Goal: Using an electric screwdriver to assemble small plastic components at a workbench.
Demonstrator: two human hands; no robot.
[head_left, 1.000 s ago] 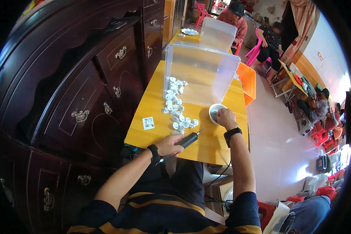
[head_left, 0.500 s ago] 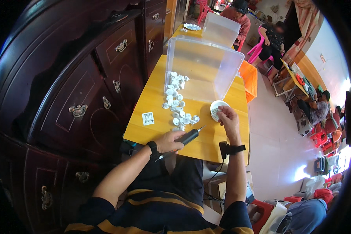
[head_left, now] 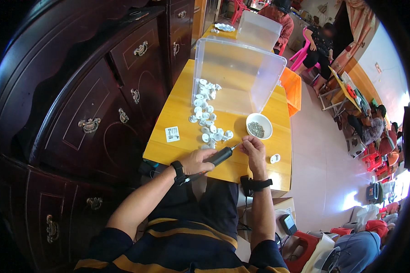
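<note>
My left hand [head_left: 200, 163] is wrapped round a black electric screwdriver [head_left: 221, 157], whose bit points up to the right. At the bit's tip, the fingers of my right hand [head_left: 253, 152] are pinched together; whatever they hold is too small to make out. Just beyond that hand stands a white bowl [head_left: 265, 122] with small metal screws [head_left: 256, 130] in it. Several round white plastic parts [head_left: 208, 116] lie in a loose line left of the bowl. One more white part [head_left: 275, 158] sits alone to the right of my right hand.
A clear plastic bin [head_left: 237, 75] lies on its side at the far end of the yellow table [head_left: 168, 120]. A printed card [head_left: 172, 134] is near the left edge. An orange crate [head_left: 290, 91] stands beyond the right edge. Dark wooden cabinets [head_left: 77, 95] line the left; people sit farther off.
My right hand has moved from the bowl back to the screwdriver's tip, fingers pinched. The lone white part on the right now shows. My left hand keeps holding the screwdriver.
</note>
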